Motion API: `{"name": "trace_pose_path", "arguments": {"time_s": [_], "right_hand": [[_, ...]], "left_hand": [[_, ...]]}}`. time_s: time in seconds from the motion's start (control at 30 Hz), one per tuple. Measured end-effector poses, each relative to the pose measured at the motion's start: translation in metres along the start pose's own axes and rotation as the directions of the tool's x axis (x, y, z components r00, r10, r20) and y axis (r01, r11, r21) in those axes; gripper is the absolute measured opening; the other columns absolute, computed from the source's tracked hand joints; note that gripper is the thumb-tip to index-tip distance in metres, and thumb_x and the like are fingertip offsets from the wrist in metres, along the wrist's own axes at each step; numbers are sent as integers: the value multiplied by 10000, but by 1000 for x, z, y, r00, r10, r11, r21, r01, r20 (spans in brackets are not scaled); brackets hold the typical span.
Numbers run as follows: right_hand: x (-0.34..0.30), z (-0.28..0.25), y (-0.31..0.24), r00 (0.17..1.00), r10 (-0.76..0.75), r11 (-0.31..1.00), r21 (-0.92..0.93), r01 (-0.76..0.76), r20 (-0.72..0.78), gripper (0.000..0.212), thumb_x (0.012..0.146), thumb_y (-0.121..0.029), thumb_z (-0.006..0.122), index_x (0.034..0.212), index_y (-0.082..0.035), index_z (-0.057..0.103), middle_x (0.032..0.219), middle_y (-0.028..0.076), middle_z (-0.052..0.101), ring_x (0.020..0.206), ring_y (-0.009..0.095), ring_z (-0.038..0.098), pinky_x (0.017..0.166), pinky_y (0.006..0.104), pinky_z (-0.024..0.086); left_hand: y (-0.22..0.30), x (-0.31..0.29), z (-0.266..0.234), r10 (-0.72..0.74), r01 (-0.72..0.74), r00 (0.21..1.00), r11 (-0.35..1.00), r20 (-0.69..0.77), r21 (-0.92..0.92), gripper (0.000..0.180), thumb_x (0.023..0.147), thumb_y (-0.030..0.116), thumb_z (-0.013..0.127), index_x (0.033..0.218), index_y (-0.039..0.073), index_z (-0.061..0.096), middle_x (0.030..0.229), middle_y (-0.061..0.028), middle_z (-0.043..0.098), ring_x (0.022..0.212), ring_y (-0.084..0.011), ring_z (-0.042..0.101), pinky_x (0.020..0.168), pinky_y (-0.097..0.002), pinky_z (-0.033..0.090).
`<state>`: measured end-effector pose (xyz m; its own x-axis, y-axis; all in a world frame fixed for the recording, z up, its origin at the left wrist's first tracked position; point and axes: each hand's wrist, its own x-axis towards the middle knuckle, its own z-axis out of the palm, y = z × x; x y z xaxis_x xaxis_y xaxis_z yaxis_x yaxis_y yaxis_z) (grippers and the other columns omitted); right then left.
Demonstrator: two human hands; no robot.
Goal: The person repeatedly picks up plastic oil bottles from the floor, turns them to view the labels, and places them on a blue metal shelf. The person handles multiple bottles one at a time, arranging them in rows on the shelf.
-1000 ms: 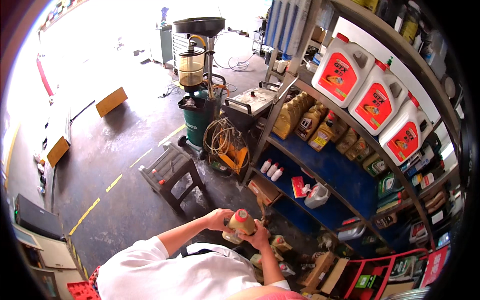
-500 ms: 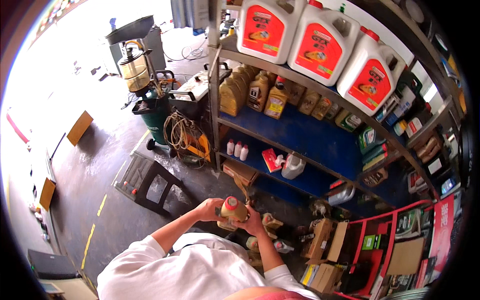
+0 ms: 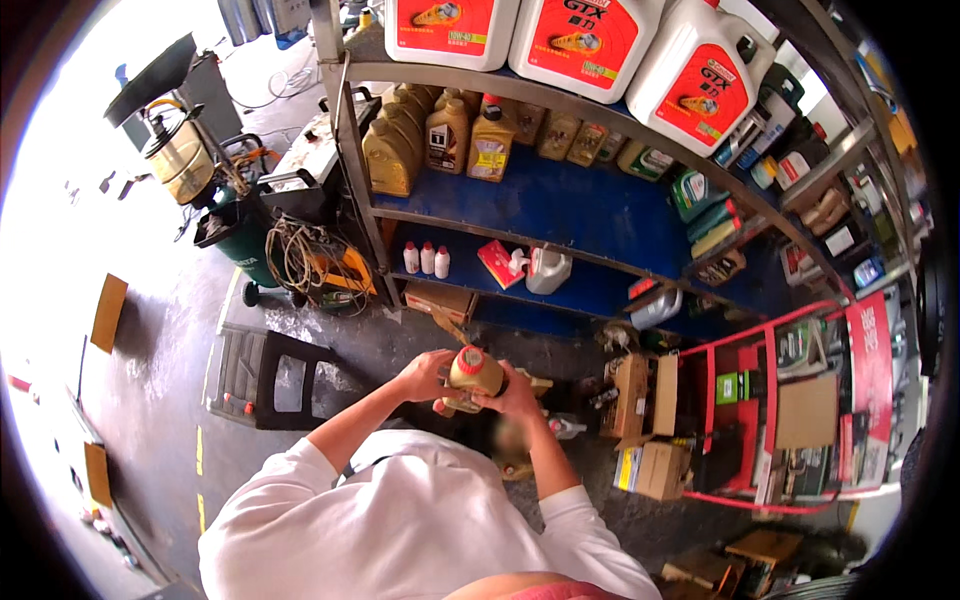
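Observation:
Between my hands, in front of my white shirt, is a gold oil bottle (image 3: 478, 374) with its red cap facing up. My left hand (image 3: 425, 377) grips it from the left, fingers curved against its side. From the right, my right hand (image 3: 516, 394) wraps round its lower part. Below and behind it, partly hidden by my hands and arm, several more bottles (image 3: 541, 384) are on the floor. Ahead stands a metal shelf (image 3: 590, 222) with blue decks. On it are similar gold bottles (image 3: 387, 160) and large white jugs (image 3: 578, 45) with red labels.
A black plastic step stool (image 3: 262, 378) stands on the floor at left. Beyond it are a green wheeled oil drainer (image 3: 240, 245) and coiled cables (image 3: 305, 262). To my right are open cardboard boxes (image 3: 630, 395) and a red rack (image 3: 712, 400).
My view has turned to the right and slightly down, so the shelf and stool sit further left. The oil bottle stays in both hands, its cap tilted a little more toward me.

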<state>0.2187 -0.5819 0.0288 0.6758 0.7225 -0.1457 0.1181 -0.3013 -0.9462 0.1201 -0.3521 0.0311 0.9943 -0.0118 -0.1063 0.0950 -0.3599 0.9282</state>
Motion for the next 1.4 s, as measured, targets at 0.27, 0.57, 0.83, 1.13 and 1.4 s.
{"name": "trace_pose_path", "arguments": {"time_s": [0.27, 0.57, 0.83, 1.13, 1.4], "right_hand": [[26, 31, -6, 993, 86, 970, 234, -66, -77, 721, 711, -256, 906, 1295, -49, 535, 1216, 79, 635, 1150, 185, 594, 1004, 357, 470], [51, 55, -23, 975, 144, 898, 437, -56, -172, 583, 820, -289, 829, 1258, -16, 559, 1167, 60, 641, 1067, 162, 586, 953, 335, 471], [47, 57, -26, 953, 237, 889, 438, -134, -190, 621, 808, -332, 835, 1256, -7, 552, 1180, 82, 639, 1093, 171, 589, 972, 339, 454], [59, 28, 4, 974, 132, 827, 562, -7, -183, 648, 852, -258, 810, 1361, -26, 483, 1251, 68, 610, 1164, 171, 558, 1026, 344, 423], [62, -21, 34, 996, 52, 763, 642, -83, 68, 701, 819, -120, 819, 1412, -78, 447, 1240, 26, 605, 1137, 144, 582, 938, 321, 503]], "left_hand": [[-18, 26, -58, 28, -37, 991, 997, 128, 66, 607, 670, 242, 908, 1175, 11, 661, 995, -112, 750, 906, -177, 712, 825, -336, 566], [-35, 50, -84, 6, 7, 988, 997, 156, -77, 612, 687, 484, 810, 1037, -10, 723, 850, -163, 731, 804, -261, 716, 744, -378, 537], [-41, 57, -79, -45, 63, 981, 994, 189, -87, 636, 679, 505, 794, 1047, -9, 725, 902, -169, 728, 833, -266, 699, 770, -374, 526], [-49, 93, -58, -25, 38, 994, 992, 107, -124, 614, 668, 474, 824, 1028, -13, 724, 884, -138, 737, 794, -220, 693, 753, -351, 525], [-6, 129, -40, -31, 27, 998, 996, -46, -84, 574, 678, 444, 823, 1010, -15, 728, 876, -130, 736, 792, -190, 685, 734, -332, 519]]}}
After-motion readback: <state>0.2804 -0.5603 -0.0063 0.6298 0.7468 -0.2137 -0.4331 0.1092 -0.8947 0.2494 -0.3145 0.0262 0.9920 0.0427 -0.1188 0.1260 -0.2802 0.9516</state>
